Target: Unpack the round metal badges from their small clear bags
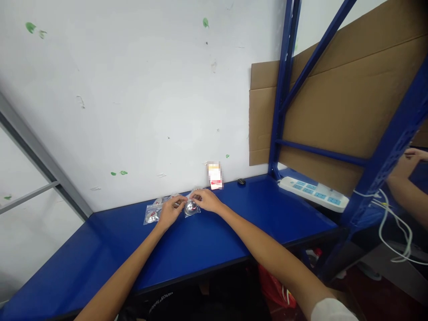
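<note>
Plenty of open blue tabletop point(207, 245) in front & to the left of both hands, nothing in the way there tbh. Far side was shut off by the white wall point(140, 98), w/ a small clear bag point(152, 215) by the left hand point(170, 210), a little card point(214, 176) standing just behind the right hand point(207, 199) and a small dark thing point(241, 182) near it. Right side was tighter: power strip point(312, 191), blue rack post point(284, 84), cardboard point(337, 102), loose white cables point(394, 227) & another person's arm point(404, 178) past the rack.
</note>
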Tool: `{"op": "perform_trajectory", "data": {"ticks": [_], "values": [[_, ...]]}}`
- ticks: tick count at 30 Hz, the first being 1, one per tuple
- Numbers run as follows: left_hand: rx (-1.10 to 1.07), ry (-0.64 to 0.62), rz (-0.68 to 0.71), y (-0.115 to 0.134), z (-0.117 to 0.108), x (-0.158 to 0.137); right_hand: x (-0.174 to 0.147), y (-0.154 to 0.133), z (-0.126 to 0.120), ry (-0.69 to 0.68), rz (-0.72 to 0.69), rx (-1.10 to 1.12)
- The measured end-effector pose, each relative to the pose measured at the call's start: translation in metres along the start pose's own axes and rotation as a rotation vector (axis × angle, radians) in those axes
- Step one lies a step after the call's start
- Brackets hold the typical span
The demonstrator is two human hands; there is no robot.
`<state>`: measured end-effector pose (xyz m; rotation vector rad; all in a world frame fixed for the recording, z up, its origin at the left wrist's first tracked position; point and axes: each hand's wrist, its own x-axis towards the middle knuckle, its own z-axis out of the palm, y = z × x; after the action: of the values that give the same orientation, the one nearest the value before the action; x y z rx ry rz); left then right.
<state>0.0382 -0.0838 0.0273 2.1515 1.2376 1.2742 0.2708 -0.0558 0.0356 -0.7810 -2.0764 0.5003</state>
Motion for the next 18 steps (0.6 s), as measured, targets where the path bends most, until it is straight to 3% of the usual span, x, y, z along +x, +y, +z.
{"op": "perform_trajectory", "data": {"ticks": [18], "values": [[0.07, -0.018, 0.037, -0.0005, -0.0012, 0.0, 0.0001, 0.0024, 0.0008, 0.0, -0.023, -0.019]]}}
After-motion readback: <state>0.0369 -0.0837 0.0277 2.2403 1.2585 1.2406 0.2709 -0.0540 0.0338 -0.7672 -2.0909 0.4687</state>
